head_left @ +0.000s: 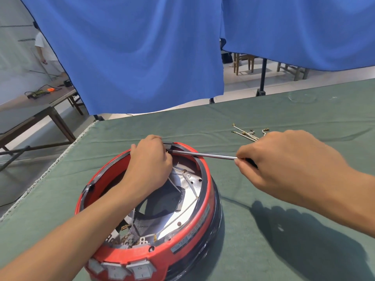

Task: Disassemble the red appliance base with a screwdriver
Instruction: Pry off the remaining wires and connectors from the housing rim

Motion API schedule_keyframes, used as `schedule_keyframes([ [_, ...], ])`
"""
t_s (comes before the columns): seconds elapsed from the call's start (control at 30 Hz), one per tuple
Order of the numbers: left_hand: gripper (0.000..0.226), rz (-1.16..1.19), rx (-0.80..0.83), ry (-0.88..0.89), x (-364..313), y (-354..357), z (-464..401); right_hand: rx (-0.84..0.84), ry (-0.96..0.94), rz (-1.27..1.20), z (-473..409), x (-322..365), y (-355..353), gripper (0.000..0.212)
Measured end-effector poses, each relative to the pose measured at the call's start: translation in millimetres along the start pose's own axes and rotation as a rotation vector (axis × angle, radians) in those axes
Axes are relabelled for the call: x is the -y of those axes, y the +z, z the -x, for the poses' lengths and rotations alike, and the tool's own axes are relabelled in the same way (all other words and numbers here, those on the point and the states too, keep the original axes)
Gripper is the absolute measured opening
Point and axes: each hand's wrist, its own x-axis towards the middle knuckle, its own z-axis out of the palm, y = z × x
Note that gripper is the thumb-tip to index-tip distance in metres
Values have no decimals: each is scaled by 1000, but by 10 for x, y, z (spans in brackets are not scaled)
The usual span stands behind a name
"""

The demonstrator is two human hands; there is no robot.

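1. The bench (pixel 284 209) is covered w/ a green cloth, frayed white fringe along its left edge; creases run across it and hard shadows of the arms fall at lower right.
2. Behind it, blue curtains (pixel 132 57) are hung on dark stands. Under their hem a pale floor and wooden chair legs are seen at upper right.
3. At left, a second table (pixel 40 106) w/ cables and an orange item on top; a person in white is partly seen beyond the curtain edge.
4. The red base (pixel 182 236) is set on the bench at lower centre, open side up, switch panel w/ white rocker switches toward the camera. Inside: silvery plate, thin wires, small metal terminals.
5. The screwdriver (pixel 203 154) is held nearly level above the base's far rim, long axis running left-right; tip pointed left at the far rim by a black fitting, handle to the right, mostly hidden.
6. The left hand (pixel 150 159) is laid over the far rim, fingers curled down inside, next to the tip. Whether anything is gripped can't be told.
7. The right hand (pixel 284 159) is off the base to the right, fingers pinched round the handle where the shaft ends.
8. Loose white wires (pixel 246 133) w/ metal ends are lying on the cloth behind the right hand.
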Motion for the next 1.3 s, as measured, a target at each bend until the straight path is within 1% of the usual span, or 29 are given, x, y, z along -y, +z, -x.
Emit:
schedule_keyframes([
  [0.13, 20, 12, -9, -4, -10, 2, 8, 20, 58, 81, 27, 94, -54, 40],
  [0.23, 20, 16, -17, 1, -20, -6, 25, 41, 87, 92, 29, 156, -85, 32],
  [0.4, 17, 21, -5, -11, -16, 3, 10, 54, 97, 94, 28, 167, -106, 31],
  [0.6, 18, 15, -2, -15, -12, 3, 2, 45, 36, 62, -29, -7, -64, 38],
  [0.8, 17, 6, -5, -10, -6, 14, -7, -32, -72, 33, -122, -166, 3, 45],
  [1.0, 17, 3, -4, -4, 9, 17, -1, -118, -205, 8, -281, -409, 103, 47],
  [1.13, 20, -11, 29, 24, 14, 32, 15, -130, -298, -10, -405, -555, 163, 47],
  [1.3, 24, -9, 32, 30, 45, 37, -8, -129, -313, -28, -449, -597, 189, 44],
])
